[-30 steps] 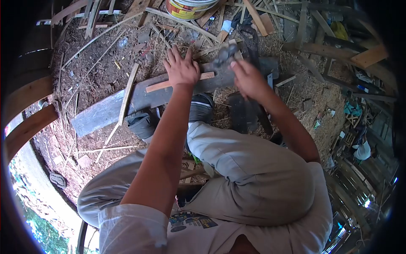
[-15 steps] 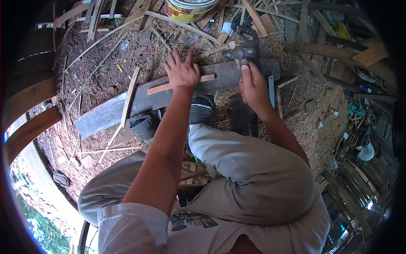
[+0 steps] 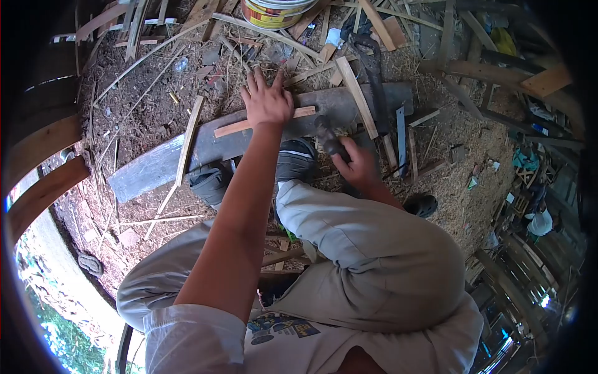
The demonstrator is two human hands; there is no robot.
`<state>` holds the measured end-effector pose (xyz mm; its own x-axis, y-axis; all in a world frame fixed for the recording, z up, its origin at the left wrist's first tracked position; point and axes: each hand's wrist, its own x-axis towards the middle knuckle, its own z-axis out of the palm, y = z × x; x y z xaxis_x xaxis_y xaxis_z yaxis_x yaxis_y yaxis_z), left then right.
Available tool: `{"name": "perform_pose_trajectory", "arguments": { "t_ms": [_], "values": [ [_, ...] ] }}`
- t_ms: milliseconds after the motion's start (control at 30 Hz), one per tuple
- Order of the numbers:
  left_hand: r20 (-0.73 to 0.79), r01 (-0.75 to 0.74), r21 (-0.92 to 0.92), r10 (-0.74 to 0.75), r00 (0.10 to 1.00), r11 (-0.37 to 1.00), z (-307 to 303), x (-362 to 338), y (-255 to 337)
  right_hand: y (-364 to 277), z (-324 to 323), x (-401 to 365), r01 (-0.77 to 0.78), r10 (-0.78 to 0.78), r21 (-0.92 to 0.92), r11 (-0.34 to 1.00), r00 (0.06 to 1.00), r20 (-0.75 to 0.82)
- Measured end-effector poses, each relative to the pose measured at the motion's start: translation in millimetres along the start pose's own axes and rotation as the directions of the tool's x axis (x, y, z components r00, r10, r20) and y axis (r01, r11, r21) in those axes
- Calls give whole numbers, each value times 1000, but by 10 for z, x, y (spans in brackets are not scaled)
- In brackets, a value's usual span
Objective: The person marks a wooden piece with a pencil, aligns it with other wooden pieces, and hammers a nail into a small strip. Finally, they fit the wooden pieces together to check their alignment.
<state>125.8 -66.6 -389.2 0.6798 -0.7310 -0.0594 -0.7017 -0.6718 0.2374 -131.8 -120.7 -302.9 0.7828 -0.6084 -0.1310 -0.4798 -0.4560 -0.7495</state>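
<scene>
A long dark plank (image 3: 156, 165) lies on the ground across the front of my feet. My left hand (image 3: 269, 103) presses down with fingers spread, over a short wooden strip (image 3: 233, 129) that lies on the plank. To its right my right hand (image 3: 356, 163) is wrapped round the handle of a hammer (image 3: 325, 129), whose head hangs near the plank's lower edge. A pale wooden slat (image 3: 356, 96) slants across the plank's right part. Another narrow slat (image 3: 190, 140) crosses its left part.
A bucket (image 3: 277, 14) stands at the top. A metal strip (image 3: 401, 140) and a dark curved tool (image 3: 372, 62) lie at the right. My shoes (image 3: 296, 159) are just below the plank. Wood scraps and shavings cover the ground.
My right hand has moved down and left with the hammer, away from the plank's right end. The pale slat now shows there across the plank. My left hand has hardly moved.
</scene>
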Motion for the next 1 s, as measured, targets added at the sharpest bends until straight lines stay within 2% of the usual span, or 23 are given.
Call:
{"name": "perform_pose_trajectory", "arguments": {
  "t_ms": [33,67,133,167,233,367,433,467,533,567,633,667,733,867,933,967,1000],
  "values": [
    [0,1,2,-1,1000,1000,-2,-1,-3,34,6,4,76,-75,-62,995,997,21],
    [2,-3,3,3,1000,1000,-3,-2,-2,66,8,4,72,-71,-61,996,997,19],
    [9,-5,6,4,1000,1000,-8,10,1,92,-1,36,194,-179,-146,970,978,107],
    [10,-6,7,6,1000,1000,-13,10,2,106,-18,55,193,-179,-145,970,978,105],
    [-2,-23,1,23,1000,1000,-3,9,-6,120,-69,102,350,-312,-204,914,930,196],
    [-18,-54,24,54,998,998,41,-2,-25,218,-100,227,334,-296,-166,928,930,219],
    [-3,-76,-22,76,997,997,10,-1,-19,205,-113,273,67,-53,-91,994,987,155],
    [-6,-77,-20,77,997,997,-9,7,-13,185,-117,267,70,-55,-90,993,987,152],
    [-21,-89,-24,88,996,996,1,2,-13,97,-122,196,177,-176,-18,984,983,58],
    [-21,-96,-21,96,995,995,13,11,-13,101,-135,205,175,-174,-16,984,983,51],
    [-19,-86,35,86,996,996,33,7,-18,148,-151,222,296,-283,-47,954,942,182],
    [-15,-89,37,90,996,995,46,10,-33,183,-125,268,291,-279,-45,956,943,180],
    [-21,-109,10,109,994,994,35,9,-39,274,-79,356,51,-36,-73,996,981,192],
    [-30,-92,10,92,995,996,4,10,-14,233,-131,252,19,-21,9,1000,985,170],
    [-9,-115,-8,115,993,993,-10,9,-12,185,-192,221,183,-175,-4,983,948,267],
    [-7,-115,-7,115,993,993,-11,14,-19,179,-175,266,181,-174,-3,983,948,268],
    [-3,-121,-13,121,993,993,-12,17,-22,190,-143,336,78,-79,13,997,972,221]
  ]
}}
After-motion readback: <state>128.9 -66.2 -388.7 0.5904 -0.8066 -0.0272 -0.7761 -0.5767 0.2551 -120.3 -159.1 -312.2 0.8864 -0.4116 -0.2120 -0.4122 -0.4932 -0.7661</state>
